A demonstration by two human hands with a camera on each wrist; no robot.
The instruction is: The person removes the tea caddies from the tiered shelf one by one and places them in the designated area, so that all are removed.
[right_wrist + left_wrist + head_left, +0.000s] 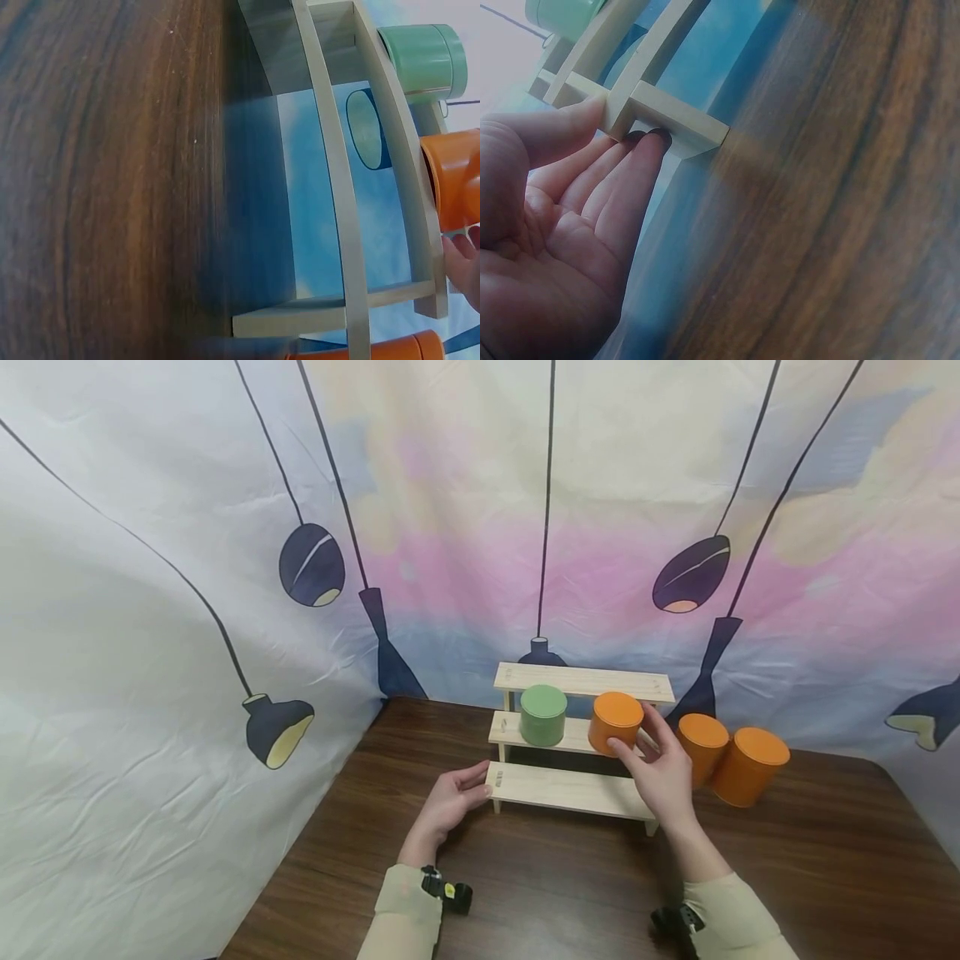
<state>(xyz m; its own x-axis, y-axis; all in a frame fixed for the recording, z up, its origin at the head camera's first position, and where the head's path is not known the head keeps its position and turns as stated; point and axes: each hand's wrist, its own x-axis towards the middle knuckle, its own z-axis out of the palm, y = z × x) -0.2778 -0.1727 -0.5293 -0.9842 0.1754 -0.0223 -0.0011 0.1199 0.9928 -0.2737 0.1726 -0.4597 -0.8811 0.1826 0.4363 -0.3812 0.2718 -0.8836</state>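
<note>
A three-step pale wooden stand point(566, 787) stands on the table. At the left end of its lowest step, my left hand point(447, 800) pinches the board; the left wrist view has the thumb on the board's end and the fingers under the wood point(676, 112). My right hand point(666, 777) grips a round orange tin point(615, 725) at the right part of the middle step, thumb in front and fingers at its right side. In the right wrist view the orange tin point(456, 176) is tilted slightly off the step. A matching green tin point(543, 718) sits on the same step, to the left.
Two taller orange tins point(701, 745) stand side by side on the dark wooden table point(540, 877), right of the stand. Behind the stand hangs a cloth backdrop point(465, 552) printed with lamps, which also covers the left side.
</note>
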